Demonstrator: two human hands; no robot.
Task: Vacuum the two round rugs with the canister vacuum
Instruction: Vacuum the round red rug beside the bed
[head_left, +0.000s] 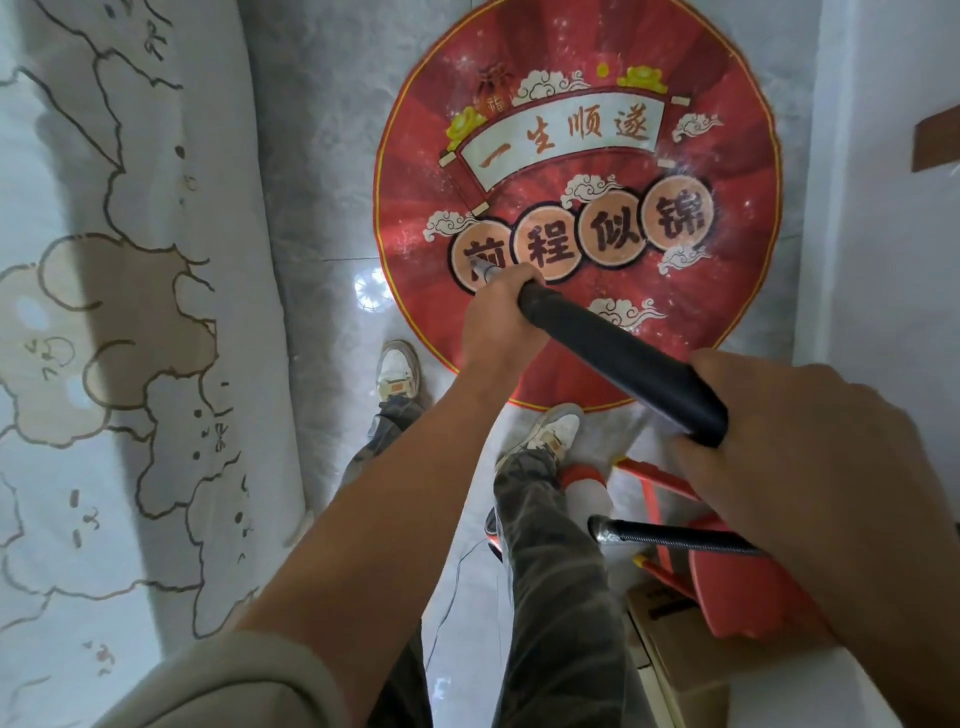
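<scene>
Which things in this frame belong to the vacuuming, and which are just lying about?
In use: black wand, gripped by left hand and right hand; hose; red round rug.
Lying about: bed cover, red stool, cardboard box.

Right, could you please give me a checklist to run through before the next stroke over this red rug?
1. Grip: left hand and right hand both hold the black wand, ok.
2. Contact with the red rug: the wand's lower end is hidden beyond the left hand, cannot tell.
3. Rug clean: white specks lie on its right side, not ok.
4. Feet off the rug: right shoe is at its near edge, cannot tell.
5. Hose free: it passes the red stool, cannot tell.
</scene>
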